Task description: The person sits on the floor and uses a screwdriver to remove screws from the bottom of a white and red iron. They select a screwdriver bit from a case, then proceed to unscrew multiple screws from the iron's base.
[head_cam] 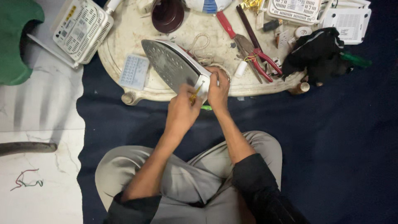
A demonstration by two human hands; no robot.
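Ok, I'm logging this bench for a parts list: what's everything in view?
iron: 1, white with grey soleplate, on its side at the tray's front edge
tray: 1, cream, on dark cloth
pliers: 2, red handles, on the tray, right of the iron
routers: 3, white, top left and top right
bowl: 1, dark brown, top of the tray
black cloth: 1, tray's right end
left hand: holds a yellow screwdriver at the iron's heel
right hand: grips the iron's heel

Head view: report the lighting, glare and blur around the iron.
Head view: even, soft light; the grey perforated soleplate of the white clothes iron shows dull sheen, no harsh glare; left hand and right hand are slightly soft; dark blue floor cloth loses detail in shadow.
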